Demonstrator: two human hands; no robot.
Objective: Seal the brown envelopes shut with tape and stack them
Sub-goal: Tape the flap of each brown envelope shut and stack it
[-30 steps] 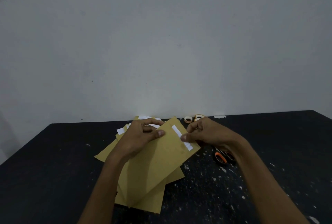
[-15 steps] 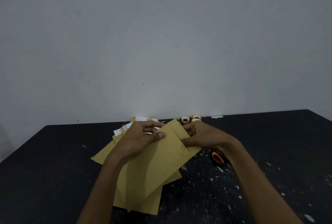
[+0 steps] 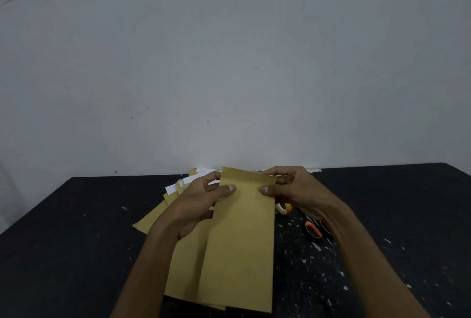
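Brown envelope held lengthwise over a fanned pile of envelopes on the black bench. The left hand pinches its upper left edge and the right hand its upper right edge, with both thumbs on the near face. A tape roll and orange-handled scissors lie beside the right wrist.

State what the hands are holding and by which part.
Both hold one brown envelope near its top end: the left hand pinches its left edge, the right hand its right edge, thumbs on the near face.
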